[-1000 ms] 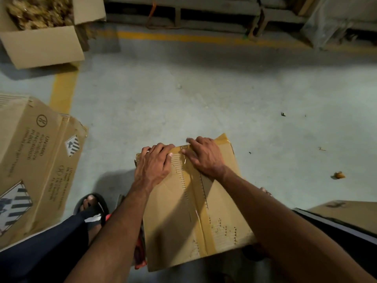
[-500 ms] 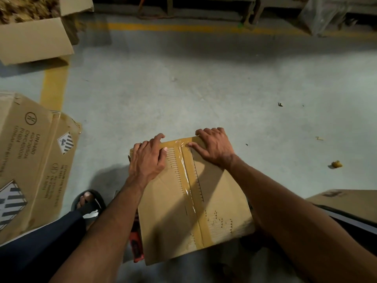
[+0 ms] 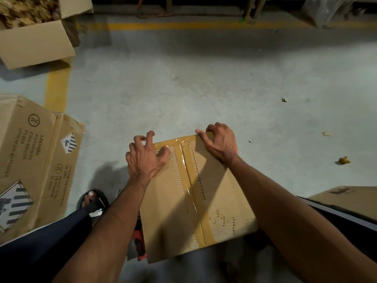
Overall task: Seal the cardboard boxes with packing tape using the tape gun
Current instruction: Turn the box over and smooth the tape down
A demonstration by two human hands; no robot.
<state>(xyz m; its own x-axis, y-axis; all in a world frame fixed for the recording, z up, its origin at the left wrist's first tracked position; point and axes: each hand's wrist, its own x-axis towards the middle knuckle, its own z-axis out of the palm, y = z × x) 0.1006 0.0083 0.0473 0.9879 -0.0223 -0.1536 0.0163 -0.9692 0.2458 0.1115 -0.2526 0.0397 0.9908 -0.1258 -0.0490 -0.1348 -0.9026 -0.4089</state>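
Head view: a closed cardboard box (image 3: 214, 201) is positioned on the concrete floor (image 3: 204, 78), directly before the person. A strip of packing tape (image 3: 190, 180) is laid along its centre seam. The left hand (image 3: 145, 158) is placed at the far left corner, fingers spread wide, thumb on the top face. The right hand (image 3: 219, 142) is curled over the far edge, gripping it. A red tape gun (image 3: 139, 245) is partly hidden beneath the box's left edge. A flattened printed carton (image 3: 32, 160) is seen to the left.
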